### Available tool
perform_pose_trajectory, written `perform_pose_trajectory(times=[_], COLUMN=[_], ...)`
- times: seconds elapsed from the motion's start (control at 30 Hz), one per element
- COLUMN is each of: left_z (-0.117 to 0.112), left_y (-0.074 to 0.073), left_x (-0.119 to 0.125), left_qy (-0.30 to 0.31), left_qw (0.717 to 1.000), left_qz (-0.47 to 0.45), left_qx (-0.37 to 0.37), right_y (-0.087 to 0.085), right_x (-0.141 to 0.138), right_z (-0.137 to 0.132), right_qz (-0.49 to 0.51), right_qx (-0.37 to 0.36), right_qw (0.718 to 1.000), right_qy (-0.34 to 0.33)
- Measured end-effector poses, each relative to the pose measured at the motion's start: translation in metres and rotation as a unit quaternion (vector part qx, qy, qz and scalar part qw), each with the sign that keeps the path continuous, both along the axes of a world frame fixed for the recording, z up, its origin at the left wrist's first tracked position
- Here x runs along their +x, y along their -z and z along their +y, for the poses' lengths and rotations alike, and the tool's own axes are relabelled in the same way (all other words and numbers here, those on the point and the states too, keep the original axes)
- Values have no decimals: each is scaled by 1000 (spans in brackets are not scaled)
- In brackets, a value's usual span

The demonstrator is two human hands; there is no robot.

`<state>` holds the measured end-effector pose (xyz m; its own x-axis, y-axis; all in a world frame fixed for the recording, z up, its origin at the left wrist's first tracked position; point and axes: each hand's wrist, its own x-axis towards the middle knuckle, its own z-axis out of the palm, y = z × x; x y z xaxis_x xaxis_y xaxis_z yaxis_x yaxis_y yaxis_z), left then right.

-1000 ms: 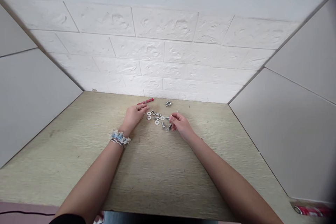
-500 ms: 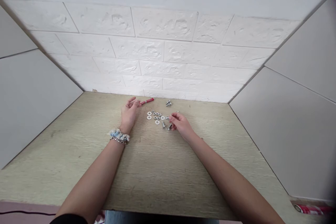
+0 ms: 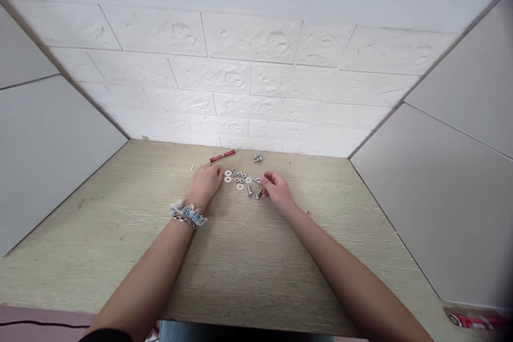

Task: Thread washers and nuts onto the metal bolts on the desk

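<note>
My right hand (image 3: 276,188) is closed in a pinch, with a silver bolt (image 3: 256,180) held at its fingertips. Two more bolts lie just left of and below those fingers, one a loose bolt (image 3: 249,191) and one a bolt (image 3: 258,194) partly against the hand. My left hand (image 3: 204,184) rests back-up on the table, its fingers curled under; whatever they hold, if anything, is hidden. Between the hands sit several hex nuts (image 3: 239,174) and several flat washers (image 3: 228,173). Another washer (image 3: 240,187) lies in front of the nuts.
Behind my left hand lies a red pen-like stick (image 3: 222,156). A small cluster of bolts (image 3: 257,158) stands near the back wall (image 3: 232,101). White panels flank the wooden table (image 3: 240,262). A red can-like object (image 3: 476,321) lies at the lower right.
My left hand has turned over, palm down, and come slightly toward me and right, away from the red stick, its fingers curling. My right hand stays nearly in place with the bolt.
</note>
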<state>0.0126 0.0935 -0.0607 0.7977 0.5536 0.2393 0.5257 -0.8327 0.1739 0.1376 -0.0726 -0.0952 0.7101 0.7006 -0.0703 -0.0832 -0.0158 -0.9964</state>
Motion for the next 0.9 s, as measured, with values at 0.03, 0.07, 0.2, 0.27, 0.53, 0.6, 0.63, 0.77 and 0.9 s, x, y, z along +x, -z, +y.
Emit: perform_pose_trajectory(times=[0.03, 0.07, 0.2, 0.27, 0.53, 0.6, 0.63, 0.77, 0.9], left_z=[-1, -1, -3, -3, -3, -3, -3, -5, -6], left_y=[0, 0, 0, 1, 5, 5, 4, 1, 1], left_x=[-1, -1, -2, -1, 0, 0, 0, 1, 1], left_qy=[-2, -4, -6, -4, -4, -8, -10, -18, -22], left_qw=[1000, 1000, 1000, 1000, 1000, 1000, 1000, 1000, 999], left_qz=[3, 3, 7, 6, 9, 12, 12, 16, 11], left_qx=[-6, -13, -9, 0, -4, -3, -3, -11, -21], right_y=[2, 4, 4, 2, 6, 7, 7, 3, 1], right_x=[0, 0, -2, -4, 19, 28, 31, 36, 35], right_z=[0, 0, -2, -3, -6, -8, -10, -15, -17], right_qz=[-19, -43, -138, -155, -153, -149, -153, -193, -243], right_qx=[4, 4, -26, -29, -7, 1, 2, -15, -51], right_qw=[1000, 999, 989, 987, 983, 983, 981, 973, 963], right_qy=[17, 31, 40, 40, 102, 111, 117, 128, 101])
